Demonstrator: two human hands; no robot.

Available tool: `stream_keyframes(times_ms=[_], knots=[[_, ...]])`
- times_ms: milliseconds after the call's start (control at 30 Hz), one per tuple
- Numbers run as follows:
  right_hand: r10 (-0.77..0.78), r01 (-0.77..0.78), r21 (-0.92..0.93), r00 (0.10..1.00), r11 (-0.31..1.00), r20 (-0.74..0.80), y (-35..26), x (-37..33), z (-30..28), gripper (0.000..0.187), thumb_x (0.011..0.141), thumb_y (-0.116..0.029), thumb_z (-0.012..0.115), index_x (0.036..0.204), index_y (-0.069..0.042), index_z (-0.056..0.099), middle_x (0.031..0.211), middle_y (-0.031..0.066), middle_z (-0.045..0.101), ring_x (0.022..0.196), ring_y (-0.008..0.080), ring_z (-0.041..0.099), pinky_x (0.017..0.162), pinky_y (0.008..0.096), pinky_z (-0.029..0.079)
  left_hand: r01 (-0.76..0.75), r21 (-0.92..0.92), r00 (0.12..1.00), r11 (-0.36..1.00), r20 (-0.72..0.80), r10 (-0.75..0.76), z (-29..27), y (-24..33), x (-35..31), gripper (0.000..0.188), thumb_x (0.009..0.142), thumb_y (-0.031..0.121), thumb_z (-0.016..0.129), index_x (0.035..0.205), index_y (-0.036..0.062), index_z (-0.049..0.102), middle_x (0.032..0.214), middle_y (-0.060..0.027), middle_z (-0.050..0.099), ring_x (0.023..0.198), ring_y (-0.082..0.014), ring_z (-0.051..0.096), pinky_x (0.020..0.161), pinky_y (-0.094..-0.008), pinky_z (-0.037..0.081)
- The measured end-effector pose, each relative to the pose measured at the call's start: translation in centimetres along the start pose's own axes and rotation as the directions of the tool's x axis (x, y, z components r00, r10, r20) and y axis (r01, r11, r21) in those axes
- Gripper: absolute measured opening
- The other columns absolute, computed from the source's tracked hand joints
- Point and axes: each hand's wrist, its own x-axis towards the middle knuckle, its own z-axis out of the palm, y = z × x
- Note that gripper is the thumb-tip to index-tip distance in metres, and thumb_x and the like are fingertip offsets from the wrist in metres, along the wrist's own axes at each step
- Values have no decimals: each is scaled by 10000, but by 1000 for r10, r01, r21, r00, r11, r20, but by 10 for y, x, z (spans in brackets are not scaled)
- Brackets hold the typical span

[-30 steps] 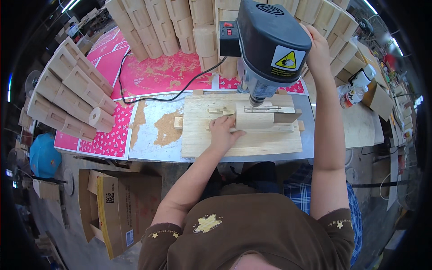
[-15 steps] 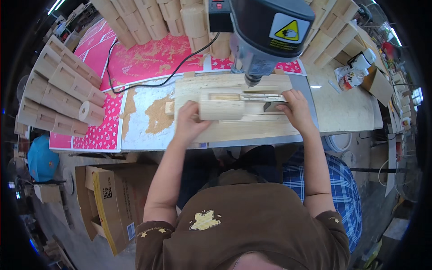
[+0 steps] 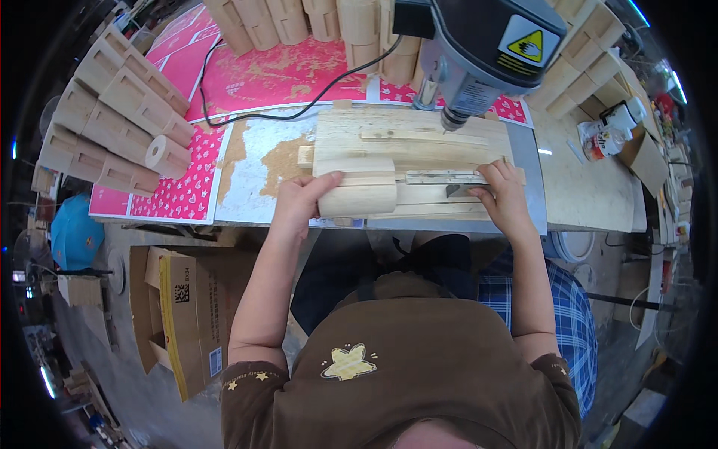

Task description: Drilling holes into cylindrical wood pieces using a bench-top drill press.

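1. In the head view, I see the left hand [image 3: 301, 198] grasping the left end of a pale wooden cylinder [image 3: 360, 197], which lies sideways over the front left part of a wooden board [image 3: 351, 135], close to the bench's [image 3: 532, 196] front edge.
2. The right hand [image 3: 506, 196] has fingers and thumb closed on the right end of a narrow strip [image 3: 440, 178], near the board's right edge; a dark plate [image 3: 458, 191] sits by its thumb.
3. Behind, toward the bench's back edge, the drill's head [image 3: 490, 56] overhangs the board, its chuck [image 3: 453, 118] apart from both hands.
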Motion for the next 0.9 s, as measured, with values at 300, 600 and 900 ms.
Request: stream_keyframes(times_ms=[300,600,900], knots=[[45,-45,9,999,999,11,10,-8,-11,280,700,-100,702,934,-44,559,901,106,555,883,315,504,773,396,417,-42,118,999,992,11,41,34,-16,22,380,737,341,742,661,-3,603,559,-33,547,449,-69,454,402,-209,320],[12,-11,-17,1000,1000,28,2,-6,-8,288,678,-102,710,924,-54,567,889,99,558,864,310,513,758,397,423,-48,179,997,983,75,35,72,-15,12,421,756,377,739,737,-29,628,584,-20,538,492,-79,457,456,-212,350],[98,-101,-44,993,994,-69,31,10,-1,331,664,-120,723,960,-63,587,872,97,572,841,309,529,753,392,429,-735,366,671,571,268,691,104,-51,31,595,646,259,812,1119,-1,563,957,-101,542,827,-209,520,721,-327,417]])
